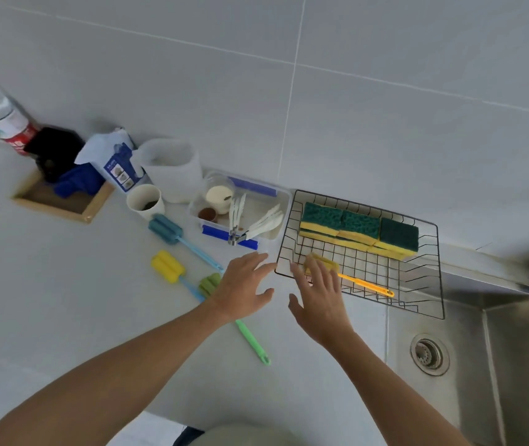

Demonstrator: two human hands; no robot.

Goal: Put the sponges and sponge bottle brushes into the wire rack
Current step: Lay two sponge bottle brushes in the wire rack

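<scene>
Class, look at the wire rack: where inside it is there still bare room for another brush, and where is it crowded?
Free: the rack floor between the sponges and the orange brush, plus its right end. Crowded: the far side, filled by sponges, and the near-left corner under the right hand.

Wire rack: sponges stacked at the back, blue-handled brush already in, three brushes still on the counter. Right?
One thing is off. The brush in the wire rack has an orange handle, not blue, as the head view shows. The sponges at the back and the three brushes on the counter hold.
</scene>
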